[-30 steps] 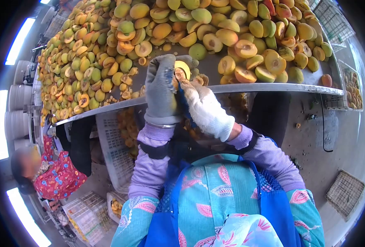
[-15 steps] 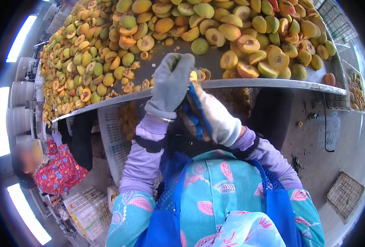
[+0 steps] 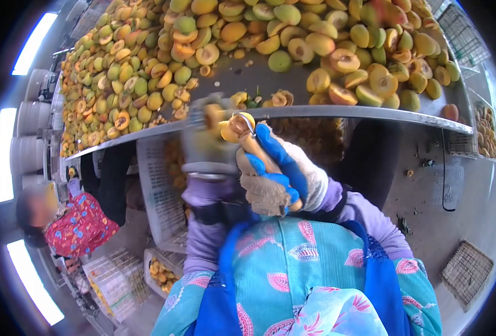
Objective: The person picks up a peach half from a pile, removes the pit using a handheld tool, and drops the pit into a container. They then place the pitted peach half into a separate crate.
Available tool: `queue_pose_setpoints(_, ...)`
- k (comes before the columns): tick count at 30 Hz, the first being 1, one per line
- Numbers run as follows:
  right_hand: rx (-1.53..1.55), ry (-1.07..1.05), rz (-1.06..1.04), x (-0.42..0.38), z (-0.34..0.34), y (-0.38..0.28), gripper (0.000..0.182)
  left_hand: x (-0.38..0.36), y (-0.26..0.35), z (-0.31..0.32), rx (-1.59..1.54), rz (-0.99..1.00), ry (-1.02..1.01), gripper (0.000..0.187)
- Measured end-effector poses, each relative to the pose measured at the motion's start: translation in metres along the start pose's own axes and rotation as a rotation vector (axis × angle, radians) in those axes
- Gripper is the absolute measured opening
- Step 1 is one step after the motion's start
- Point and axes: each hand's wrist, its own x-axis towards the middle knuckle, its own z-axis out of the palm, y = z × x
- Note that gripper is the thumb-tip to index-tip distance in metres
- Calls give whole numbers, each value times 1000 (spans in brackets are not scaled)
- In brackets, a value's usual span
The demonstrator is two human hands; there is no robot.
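My right hand, in a white glove with blue coating, is closed around the wooden handle of a pitting knife. The handle slants up and left to a curved metal blade, where a yellow piece of peach flesh clings. Close beside it on the left, my left hand in a grey glove is smeared by motion. A blurred peach half shows at its fingers, cut side in view. Both hands are at the near edge of a metal table heaped with peach halves.
Below the table edge stand a white crate and another crate of fruit. A co-worker in a red patterned top is at the left. An empty wire basket lies on the floor at right, and a fruit-filled crate stands at the table's right end.
My hands, together at the table edge before, have drawn apart. My left hand moved left and down; my right hand turned, bringing the knife's handle and blade into view.
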Motion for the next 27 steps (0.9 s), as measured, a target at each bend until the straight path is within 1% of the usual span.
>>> queue_pose_setpoints(2, -501, 369, -41, -8, -2, -10, 47, 16, 29, -82, -729, -476, -266, 34)
queue_pose_setpoints(3, -434, 361, -16, -16, -30, -16, 47, 17, 45, -92, 65, -431, -148, 34)
queue_pose_setpoints(4, -369, 355, 6, -20, -63, -21, 47, 21, 65, -91, 848, -333, -10, 33)
queue_pose_setpoints(5, -275, 606, -53, -21, -67, -16, 48, 23, 78, -74, 1147, -313, -28, 31)
queue_pose_setpoints(6, -414, 613, 38, -26, -65, -15, 51, 33, 74, -56, 1110, -140, -56, 30)
queue_pose_setpoints(7, -513, 617, -37, -25, -53, -13, 52, 44, 67, -35, 1064, 23, -87, 30)
queue_pose_setpoints(8, -611, 623, -117, -24, -39, -11, 53, 46, 77, 7, 826, -13, -211, 31)
queue_pose_setpoints(9, -615, 634, -130, -28, -32, -17, 53, 55, 81, 43, 909, -39, -344, 32)
queue_pose_setpoints(10, -659, 703, -157, -32, -27, -23, 52, 66, 76, 78, 965, 39, -421, 38)
queue_pose_setpoints(11, -701, 772, -182, -36, -18, -28, 51, 82, 60, 108, 1195, 96, -523, 40)
queue_pose_setpoints(12, -693, 990, -162, -34, 11, -36, 50, 97, 28, 132, 1358, 235, -579, 42)
queue_pose_setpoints(13, -673, 993, -250, -36, 10, -39, 49, 106, -11, 141, 1407, 392, -640, 46)
queue_pose_setpoints(14, -653, 997, -332, -39, 8, -41, 48, 112, -10, 148, 1400, 390, -650, 46)
queue_pose_setpoints(15, -748, 1094, -383, -36, 7, -43, 64, 117, -9, 151, 1403, 331, -685, 47)
queue_pose_setpoints(16, -800, 1102, -438, -37, -3, -47, 58, 119, -6, 149, 1410, 276, -718, 49)
queue_pose_setpoints(17, -897, 1116, -478, -36, -8, -52, 55, 121, -4, 140, 1386, 283, -762, 47)
queue_pose_setpoints(18, -993, 1125, -519, -34, -11, -56, 53, 122, 0, 123, 1395, 284, -761, 47)
queue_pose_setpoints(19, -986, 1118, -518, -31, -14, -60, 53, 119, 4, 102, 985, -49, -810, 43)
queue_pose_setpoints(20, -1285, 1123, -613, -27, -17, -63, 50, 112, 8, 84, 555, -362, -817, 39)
queue_pose_setpoints(21, -1591, 1111, -703, -24, -19, -65, 47, 101, 10, 72, 559, -366, -812, 39)
queue_pose_setpoints(23, -1655, 1074, -702, -16, -22, -70, 47, 78, 17, 53, -259, -641, -698, 40)
queue_pose_setpoints(24, -1715, 1045, -704, -12, -22, -70, 46, 69, 22, 50, -263, -637, -700, 40)
queue_pose_setpoints(25, -1750, 991, -763, -10, -20, -66, 46, 62, 29, 50, -388, -630, -702, 39)
queue_pose_setpoints(26, -1756, 995, -766, -9, -19, -66, 46, 53, 36, 50, -513, -625, -702, 38)
queue_pose_setpoints(27, -1732, 1000, -731, -8, -18, -67, 46, 43, 43, 51, -8, -216, -694, 34)
